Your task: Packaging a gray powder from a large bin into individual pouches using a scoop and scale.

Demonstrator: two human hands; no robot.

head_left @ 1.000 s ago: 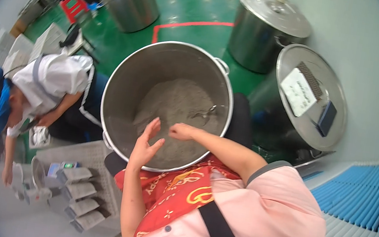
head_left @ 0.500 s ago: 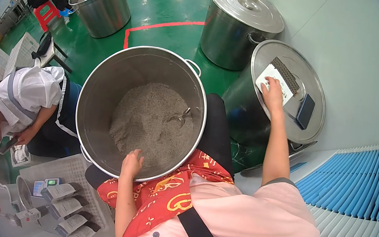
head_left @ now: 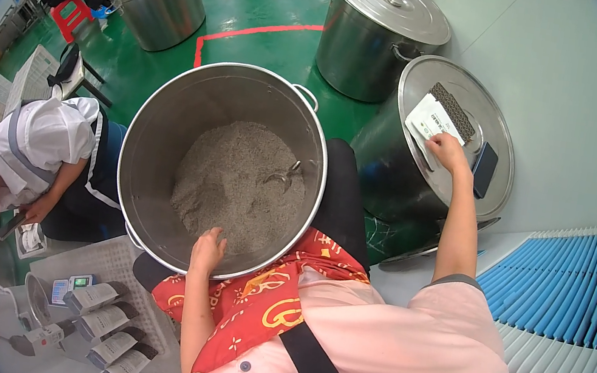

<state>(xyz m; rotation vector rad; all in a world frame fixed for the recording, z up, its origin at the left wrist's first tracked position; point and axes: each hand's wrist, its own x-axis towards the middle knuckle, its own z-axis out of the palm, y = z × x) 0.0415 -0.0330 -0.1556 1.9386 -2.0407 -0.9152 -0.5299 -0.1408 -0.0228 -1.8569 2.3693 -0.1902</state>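
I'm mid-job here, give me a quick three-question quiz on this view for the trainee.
1. True or false: the left hand rests on the near rim of the open steel pot.
2. What does the right hand touch? A) a red stool B) a white pouch on a pot lid C) a scale
3. What metal tool lies in the grey grain?

Key: 1 true. 2 B, the white pouch. 3 a small scoop.

A white flat pouch (head_left: 430, 119) lies on a round steel pot lid (head_left: 460, 179), beside a dark wallet (head_left: 483, 169).
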